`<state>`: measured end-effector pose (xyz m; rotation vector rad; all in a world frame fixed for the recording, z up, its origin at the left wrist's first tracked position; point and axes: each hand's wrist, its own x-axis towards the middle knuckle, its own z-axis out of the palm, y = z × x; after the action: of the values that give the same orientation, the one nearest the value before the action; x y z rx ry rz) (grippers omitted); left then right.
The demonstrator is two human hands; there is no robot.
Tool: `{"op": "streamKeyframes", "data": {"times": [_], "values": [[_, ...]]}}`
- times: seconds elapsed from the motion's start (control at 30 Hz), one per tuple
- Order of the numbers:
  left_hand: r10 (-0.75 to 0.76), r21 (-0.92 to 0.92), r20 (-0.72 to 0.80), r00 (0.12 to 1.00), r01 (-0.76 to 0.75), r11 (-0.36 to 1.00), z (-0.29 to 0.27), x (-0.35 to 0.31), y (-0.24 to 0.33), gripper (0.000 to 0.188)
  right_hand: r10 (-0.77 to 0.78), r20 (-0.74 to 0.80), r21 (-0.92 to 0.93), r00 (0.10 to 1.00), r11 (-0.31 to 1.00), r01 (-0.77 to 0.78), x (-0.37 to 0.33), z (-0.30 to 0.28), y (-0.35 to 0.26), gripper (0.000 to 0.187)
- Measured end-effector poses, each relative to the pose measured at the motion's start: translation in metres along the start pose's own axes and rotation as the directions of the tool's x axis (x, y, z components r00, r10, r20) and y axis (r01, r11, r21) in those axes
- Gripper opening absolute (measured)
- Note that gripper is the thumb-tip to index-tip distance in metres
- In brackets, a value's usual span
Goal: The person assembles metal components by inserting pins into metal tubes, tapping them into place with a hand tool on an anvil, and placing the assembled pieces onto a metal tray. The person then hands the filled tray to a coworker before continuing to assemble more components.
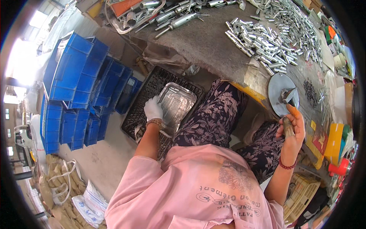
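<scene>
Spanning the far right, a bench (pixel 206 44) faces stacked blue bins (pixel 76 72) at left. Between them sits a black crate (pixel 132 116). Metal tubes (pixel 263 44) heap on the bench's far part. A tray (pixel 178 104) lies over the crate, the gloved left hand (pixel 153 108) bunching its fingers at the tray's left edge. Near a grey disc (pixel 276 89), the right hand (pixel 296 131) curls its fingers; whether they pinch anything, I cannot tell.

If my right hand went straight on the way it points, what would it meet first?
Your right hand would probably meet the dark metal piece seen against the round grey disc first; depth is unclear.
</scene>
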<state>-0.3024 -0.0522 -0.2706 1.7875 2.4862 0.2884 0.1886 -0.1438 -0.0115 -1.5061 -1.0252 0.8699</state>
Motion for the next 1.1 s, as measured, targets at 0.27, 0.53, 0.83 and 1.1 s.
{"op": "streamKeyframes", "data": {"times": [0.27, 0.53, 0.83, 1.1], "values": [[0.158, -0.079, 0.047, 0.986, -0.154, 0.985, 0.018, 0.017, -0.013, 0.034, 0.065, 0.015, -0.007, 0.998, 0.998, -0.065, -0.004, -0.003, -0.005, 0.046], [0.113, -0.449, -0.515, 0.850, -0.380, 0.809, -0.131, 0.051, 0.102, 0.017, 0.089, 0.069, 0.097, 0.994, 0.991, -0.096, -0.005, 0.003, -0.021, 0.042], [0.890, -0.527, -0.371, 0.264, -0.849, 0.032, -0.236, 0.037, 0.349, 0.020, -0.305, 0.212, -0.230, 0.929, 0.908, 0.350, -0.012, -0.012, -0.033, 0.029], [0.980, -0.332, -0.052, 0.194, -0.929, 0.166, -0.240, 0.025, 0.385, 0.015, -0.425, -0.058, -0.607, 0.903, 0.733, 0.307, 0.004, -0.110, -0.040, 0.023]]}}
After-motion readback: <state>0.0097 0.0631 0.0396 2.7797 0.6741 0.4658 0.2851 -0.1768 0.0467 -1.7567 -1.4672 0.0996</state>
